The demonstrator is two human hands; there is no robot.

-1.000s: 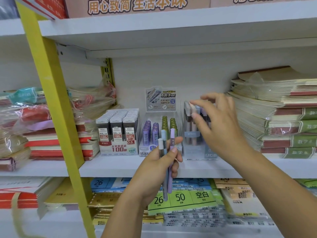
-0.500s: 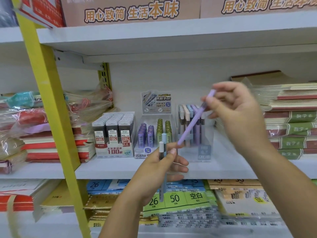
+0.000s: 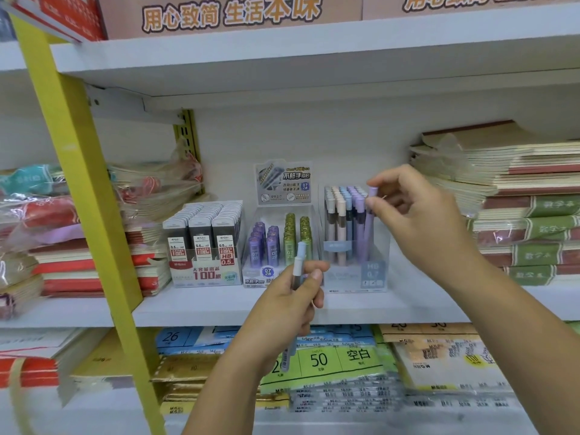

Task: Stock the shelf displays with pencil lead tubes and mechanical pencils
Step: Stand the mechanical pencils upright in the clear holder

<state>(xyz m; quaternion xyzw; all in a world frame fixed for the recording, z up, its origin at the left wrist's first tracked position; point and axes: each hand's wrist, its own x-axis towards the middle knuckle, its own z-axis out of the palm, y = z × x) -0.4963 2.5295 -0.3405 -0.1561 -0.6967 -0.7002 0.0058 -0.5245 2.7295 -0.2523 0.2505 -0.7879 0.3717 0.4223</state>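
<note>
Shelf [image 3: 219,306]: bears lead tube trays [image 3: 276,246] and the clear pencil box [image 3: 373,277], side by side.
Pencil box: pencils stand upright, grouped by colour (purple rightmost).
Right hand [image 3: 417,215]: fingertips pinch the purple pencil [image 3: 368,227] by its cap, upright at the purple row, probably to seat it.
Left hand [image 3: 292,296]: fingers curled round spare pencils [image 3: 298,265], near the box for refills.

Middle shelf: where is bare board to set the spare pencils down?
Bare: the front strip before the lead boxes, and the gap between pencil box and green notebook stack. The three displays stand packed side by side.
</note>
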